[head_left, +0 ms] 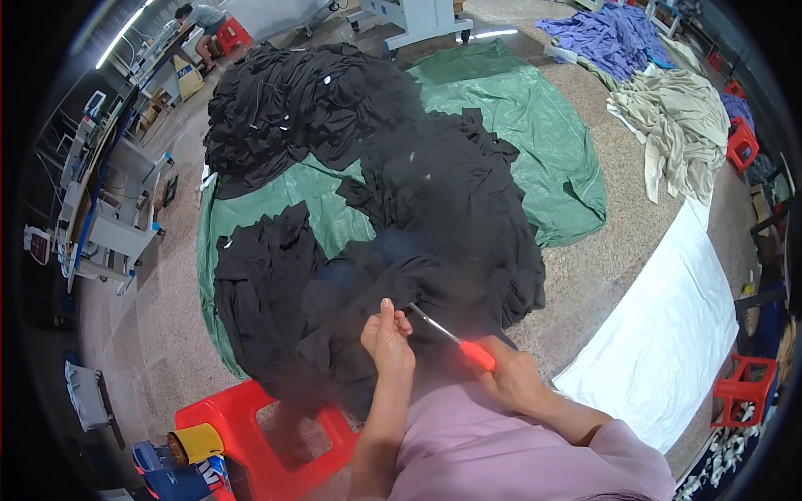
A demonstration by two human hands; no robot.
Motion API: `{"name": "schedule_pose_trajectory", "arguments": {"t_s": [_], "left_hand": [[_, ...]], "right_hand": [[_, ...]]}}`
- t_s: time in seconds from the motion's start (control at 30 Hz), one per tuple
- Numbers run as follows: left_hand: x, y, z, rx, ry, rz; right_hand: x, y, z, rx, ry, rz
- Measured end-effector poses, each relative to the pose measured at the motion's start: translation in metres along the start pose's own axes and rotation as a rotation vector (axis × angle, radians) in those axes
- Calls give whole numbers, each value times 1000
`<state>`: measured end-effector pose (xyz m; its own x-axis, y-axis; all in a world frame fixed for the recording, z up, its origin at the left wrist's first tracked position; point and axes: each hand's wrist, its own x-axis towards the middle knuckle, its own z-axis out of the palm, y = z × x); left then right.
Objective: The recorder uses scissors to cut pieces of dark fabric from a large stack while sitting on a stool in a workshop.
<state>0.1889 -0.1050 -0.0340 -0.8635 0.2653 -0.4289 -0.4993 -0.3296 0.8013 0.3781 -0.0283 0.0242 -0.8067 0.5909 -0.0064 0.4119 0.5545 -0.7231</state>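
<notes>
My left hand [389,339] is closed in a pinch, thumb upward, over a heap of black garments [276,259]. Whatever its fingers hold, perhaps a bit of black cloth or thread, is too small to make out. From the right, my right hand [511,377] grips a pair of red-handled scissors [478,354]. Their slim metal blades look closed and point toward my left fingertips, a short way off. Black cloth lies across my lap and spreads onto the floor ahead.
Another black pile [292,108] lies on a green sheet [526,125]. Beside me stand a red stool [242,426] and a yellow thread cone [197,443]. White sheeting [652,334] and beige cloth [681,117] lie right. Sewing tables [109,200] line the left; a person sits far back.
</notes>
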Motion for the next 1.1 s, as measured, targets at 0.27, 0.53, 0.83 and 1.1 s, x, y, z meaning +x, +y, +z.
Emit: {"name": "schedule_pose_trajectory", "arguments": {"t_s": [0.27, 0.53, 0.83, 1.1], "left_hand": [[6, 1, 6, -16, -31, 4], [-32, 22, -7, 936, -263, 692], [-41, 67, -113, 1498, 24, 946], [-38, 106, -125, 1694, -119, 885]], "right_hand": [[-4, 14, -6, -80, -73, 103], [5, 20, -6, 146, 196, 93], [59, -1, 26, 82, 127, -281], [97, -40, 73, 84, 12, -535]]}}
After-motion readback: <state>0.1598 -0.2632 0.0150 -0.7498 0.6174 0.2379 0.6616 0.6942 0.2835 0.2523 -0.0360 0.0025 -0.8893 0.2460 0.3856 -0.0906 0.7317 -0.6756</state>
